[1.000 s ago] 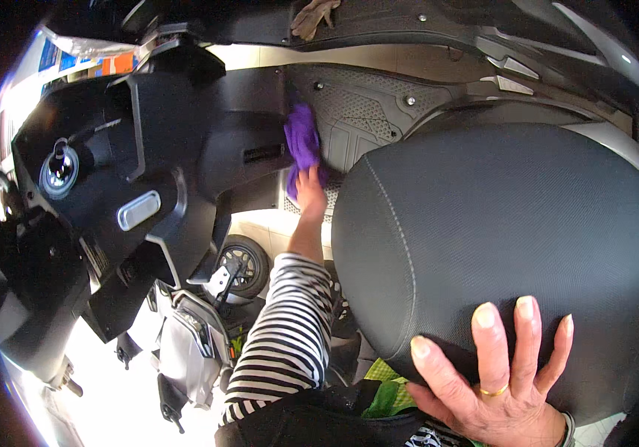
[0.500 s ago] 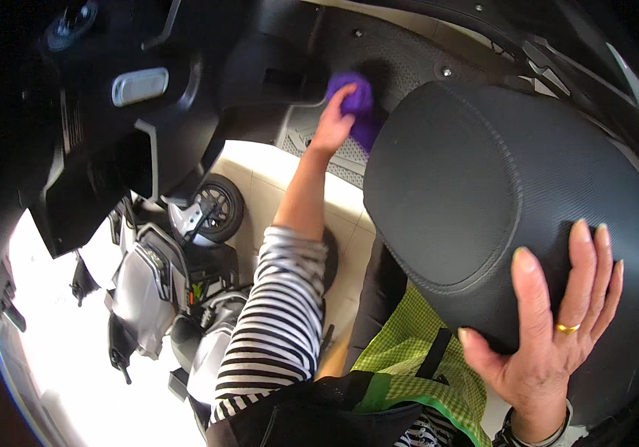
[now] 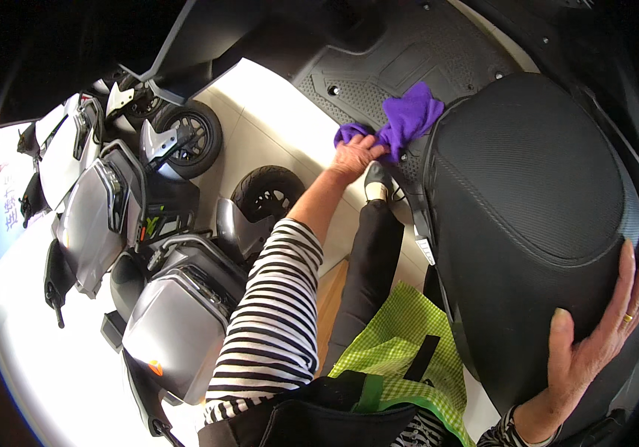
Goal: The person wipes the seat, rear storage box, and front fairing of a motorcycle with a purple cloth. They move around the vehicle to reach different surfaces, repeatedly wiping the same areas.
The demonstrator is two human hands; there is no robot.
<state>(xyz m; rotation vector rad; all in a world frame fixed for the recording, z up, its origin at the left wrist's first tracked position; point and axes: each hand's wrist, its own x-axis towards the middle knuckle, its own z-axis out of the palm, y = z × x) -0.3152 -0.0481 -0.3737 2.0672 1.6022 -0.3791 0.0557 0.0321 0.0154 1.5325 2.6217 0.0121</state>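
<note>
My left hand (image 3: 355,157) grips a purple cloth (image 3: 413,115) at the near edge of the scooter's dark textured footboard (image 3: 360,80). Part of the cloth spreads rightward over the board, toward the seat. On the right, my right hand (image 3: 595,339) rests against the side of the black scooter seat (image 3: 528,171), fingers spread, a ring on one finger. It holds nothing. Where the left fingertips meet the cloth is partly covered by folds.
Several grey and white scooters (image 3: 178,328) stand on the left, one with its black wheel (image 3: 267,191) near my left forearm. My shoe (image 3: 377,181) is on the tiled floor (image 3: 237,134) below the footboard. A green checked apron (image 3: 401,335) hangs before me.
My left hand has drawn the purple cloth nearer, to the footboard's near edge. The view has shifted, showing more of the parked scooters. My right hand still lies on the seat, now on its side.
</note>
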